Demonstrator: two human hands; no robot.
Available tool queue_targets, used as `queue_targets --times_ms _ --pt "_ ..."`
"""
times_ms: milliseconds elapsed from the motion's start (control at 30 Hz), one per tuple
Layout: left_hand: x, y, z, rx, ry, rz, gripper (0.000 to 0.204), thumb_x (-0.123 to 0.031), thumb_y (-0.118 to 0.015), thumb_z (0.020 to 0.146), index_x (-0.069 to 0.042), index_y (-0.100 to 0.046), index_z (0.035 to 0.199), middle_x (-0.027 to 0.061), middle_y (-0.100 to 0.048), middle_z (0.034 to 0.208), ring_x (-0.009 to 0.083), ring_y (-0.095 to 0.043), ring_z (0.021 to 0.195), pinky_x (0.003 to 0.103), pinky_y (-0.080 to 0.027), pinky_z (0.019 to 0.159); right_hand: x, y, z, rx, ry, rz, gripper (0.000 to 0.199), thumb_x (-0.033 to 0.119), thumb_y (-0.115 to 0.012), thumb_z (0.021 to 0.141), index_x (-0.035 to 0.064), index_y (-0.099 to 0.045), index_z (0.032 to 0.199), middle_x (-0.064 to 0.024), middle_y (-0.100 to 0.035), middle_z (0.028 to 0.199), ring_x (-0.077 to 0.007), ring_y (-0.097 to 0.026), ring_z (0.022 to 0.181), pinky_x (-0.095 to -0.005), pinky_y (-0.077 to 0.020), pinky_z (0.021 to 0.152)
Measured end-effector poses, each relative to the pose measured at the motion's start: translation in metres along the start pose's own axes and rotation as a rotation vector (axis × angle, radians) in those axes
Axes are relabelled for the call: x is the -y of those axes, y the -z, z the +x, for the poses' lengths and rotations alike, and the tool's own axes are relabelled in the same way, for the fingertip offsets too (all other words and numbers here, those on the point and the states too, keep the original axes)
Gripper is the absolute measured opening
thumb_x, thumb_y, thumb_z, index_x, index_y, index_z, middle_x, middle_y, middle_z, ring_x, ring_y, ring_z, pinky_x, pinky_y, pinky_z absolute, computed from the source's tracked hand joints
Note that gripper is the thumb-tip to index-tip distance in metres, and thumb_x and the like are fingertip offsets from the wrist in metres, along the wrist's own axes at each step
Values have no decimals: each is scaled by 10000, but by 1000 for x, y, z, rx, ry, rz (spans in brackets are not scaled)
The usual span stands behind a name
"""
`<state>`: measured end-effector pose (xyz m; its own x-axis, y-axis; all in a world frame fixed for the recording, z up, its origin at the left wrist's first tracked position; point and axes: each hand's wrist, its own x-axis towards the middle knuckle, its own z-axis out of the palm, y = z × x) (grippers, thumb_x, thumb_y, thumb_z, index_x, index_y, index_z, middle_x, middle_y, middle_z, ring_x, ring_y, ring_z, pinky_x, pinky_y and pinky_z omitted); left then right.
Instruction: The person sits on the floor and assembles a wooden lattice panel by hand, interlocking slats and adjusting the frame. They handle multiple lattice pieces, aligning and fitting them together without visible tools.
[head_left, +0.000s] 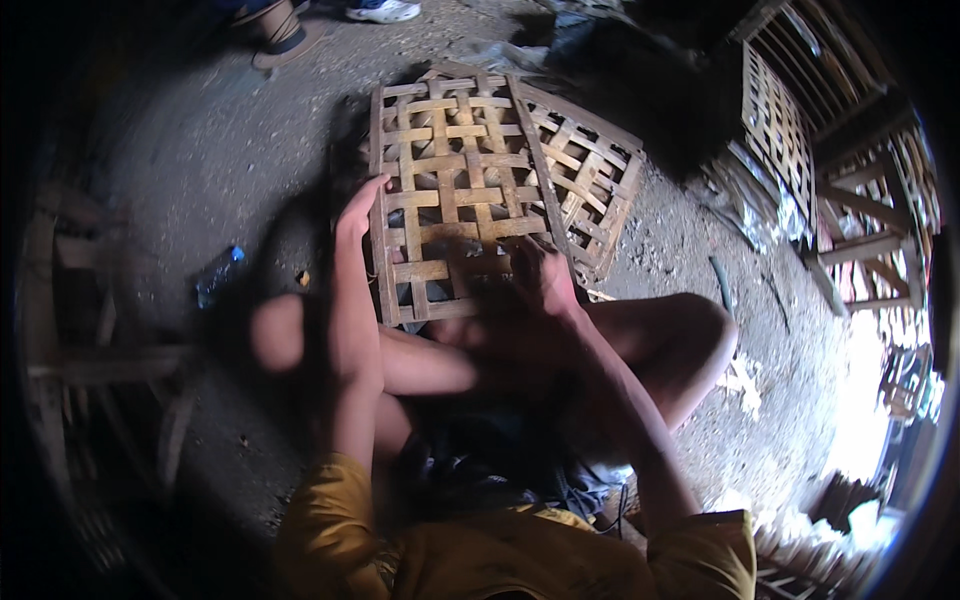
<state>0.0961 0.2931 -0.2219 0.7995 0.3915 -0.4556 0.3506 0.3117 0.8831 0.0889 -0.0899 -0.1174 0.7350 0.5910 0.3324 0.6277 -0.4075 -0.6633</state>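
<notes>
A rectangular wooden frame with a lattice of woven bamboo strips (465, 160) stands tilted in front of my crossed legs, its near end by my shins. My left hand (362, 205) grips the left rail of this panel, the thumb over the edge. Over its lower right part, my right hand (548, 280) is closed against the strips; something dark shows at the fingers, too blurred to name. A second woven panel (600, 175) lies askew underneath, sticking out to the right. The lower strips near my right hand are in shadow.
Wooden racks (870, 200) stand on the right, with another woven panel (775, 125) leaning there. At the far left are a hat (285, 38) and a person's shoe (385, 11). A crumpled blue plastic piece (222, 272) lies on the dirt floor. Dark wooden furniture (110, 365) stands left.
</notes>
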Motion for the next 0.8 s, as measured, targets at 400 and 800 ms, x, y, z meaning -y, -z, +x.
queue_targets --times_ms 400,800 --pt "-2 -23 -2 -251 -210 292 403 -466 -707 940 -94 -632 1076 11 -637 955 154 -570 950 350 -452 905 0 5 -4 40 -140 17 192 55 -618 927 71 -673 1111 -235 -685 886 -452 -673 836 -517 -533 716" --pt "-16 -46 -19 -187 -165 136 970 -529 -720 901 -15 -275 1593 174 -492 1455 249 -570 1218 421 -445 1067 -15 8 -11 58 -152 18 254 37 -615 914 59 -670 1161 -231 -703 920 -418 -694 816 -469 -541 715"
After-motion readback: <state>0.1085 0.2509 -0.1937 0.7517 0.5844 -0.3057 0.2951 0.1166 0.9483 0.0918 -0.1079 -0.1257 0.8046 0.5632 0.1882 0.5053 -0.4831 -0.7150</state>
